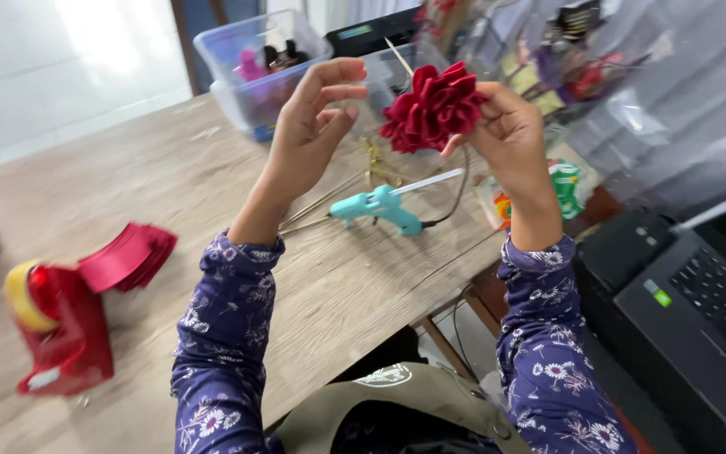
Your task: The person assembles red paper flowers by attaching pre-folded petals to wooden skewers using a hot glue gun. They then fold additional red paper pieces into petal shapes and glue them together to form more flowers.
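Two hands raised at upper centre of frame, right hand (510, 134) pinching dark red fabric rose (433, 108), left hand (313, 126) open with fingers spread beside it, teal glue gun (377, 208) on wooden desk (153, 176) below

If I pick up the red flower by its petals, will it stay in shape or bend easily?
The red flower looks built from thin layered petals, so it is probably light and soft, and pinching may crease them. The right hand holds it at the edge. Its thin stick seems stiffer, probably a safer grip.
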